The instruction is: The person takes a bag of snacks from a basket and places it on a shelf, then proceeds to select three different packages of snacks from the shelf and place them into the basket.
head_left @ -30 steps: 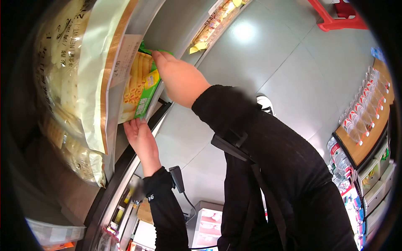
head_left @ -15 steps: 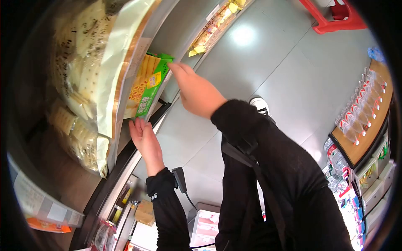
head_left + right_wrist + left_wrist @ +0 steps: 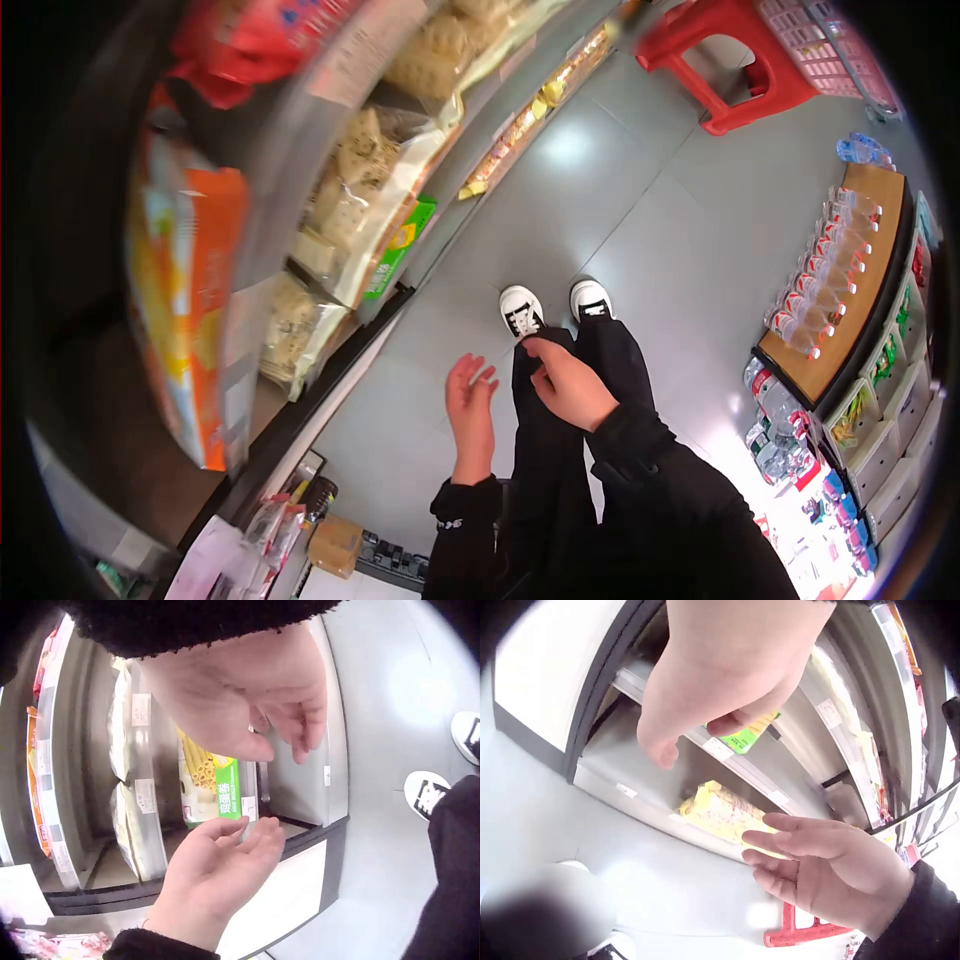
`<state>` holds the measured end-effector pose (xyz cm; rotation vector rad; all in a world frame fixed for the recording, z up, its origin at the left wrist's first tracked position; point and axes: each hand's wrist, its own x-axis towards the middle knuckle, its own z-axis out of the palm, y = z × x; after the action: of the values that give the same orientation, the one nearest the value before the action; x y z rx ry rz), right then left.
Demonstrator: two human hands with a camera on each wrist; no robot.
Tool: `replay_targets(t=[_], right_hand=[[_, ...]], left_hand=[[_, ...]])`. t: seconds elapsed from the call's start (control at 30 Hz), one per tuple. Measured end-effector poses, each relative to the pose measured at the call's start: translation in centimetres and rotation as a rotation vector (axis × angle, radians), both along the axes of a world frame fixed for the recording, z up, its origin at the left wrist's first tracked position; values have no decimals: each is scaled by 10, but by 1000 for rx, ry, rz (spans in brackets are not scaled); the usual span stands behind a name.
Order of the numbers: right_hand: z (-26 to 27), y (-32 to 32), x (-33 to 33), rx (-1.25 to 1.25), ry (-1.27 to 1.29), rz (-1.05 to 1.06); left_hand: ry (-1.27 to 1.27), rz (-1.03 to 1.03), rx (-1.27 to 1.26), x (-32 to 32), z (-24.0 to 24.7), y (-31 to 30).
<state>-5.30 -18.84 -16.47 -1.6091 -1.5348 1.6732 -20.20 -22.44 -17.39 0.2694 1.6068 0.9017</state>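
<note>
Both hands hold nothing and hang apart in front of the person's legs, away from the shelves. The left hand (image 3: 471,410) has its fingers loosely bent, palm turned inward. Beside it, the right hand (image 3: 572,386) has its thumb and fingers relaxed. On a shelf lies a green and yellow package of egg rolls (image 3: 400,248), also visible in the left wrist view (image 3: 742,741) and the right wrist view (image 3: 226,791). Neither hand touches it in the head view. Clear bags of pale food (image 3: 345,200) lie on the shelf above it.
An orange package (image 3: 207,300) stands on a nearer shelf. Yellow-ended packages (image 3: 520,130) lie on the lowest shelf. A red stool (image 3: 740,60) is at the top right. Bottles (image 3: 825,270) line a wooden counter (image 3: 868,330) on the right. White-toed shoes (image 3: 521,311) are on the floor.
Both hands have moved back from the green package and the shelf to in front of the legs. The package stays on the shelf. The head view has shifted, showing more shelving and both shoes.
</note>
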Motion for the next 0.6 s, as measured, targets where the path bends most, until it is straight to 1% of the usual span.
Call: replay_targets(t=[0.07,0.13,0.2,0.27,0.33,0.4,0.43,0.5,0.57,0.6], right_hand=[[18,5,2,-3,9,12],[38,13,4,8,12,25],[61,21,7,25,-34,97],[81,24,8,109,-59,93],[104,25,9,153,-63,123],[132,28,11,136,-65,173],[142,27,12,139,-66,205],[165,29,15,175,-79,263],[190,31,16,207,-95,311],[203,34,16,180,-125,360]], left_hand=[[-39,-42,17,-3,18,3],[-121,-191,-50,-7,38,8],[-115,-244,-19,-12,59,11],[-101,-353,-49,-22,78,11],[-89,-378,2,-34,98,6],[-60,-421,-50,-46,116,5],[-59,-418,-10,-51,124,4],[-21,-445,-40,-61,136,4],[-28,-449,12,-69,152,7],[-34,-458,32,-72,158,9]])
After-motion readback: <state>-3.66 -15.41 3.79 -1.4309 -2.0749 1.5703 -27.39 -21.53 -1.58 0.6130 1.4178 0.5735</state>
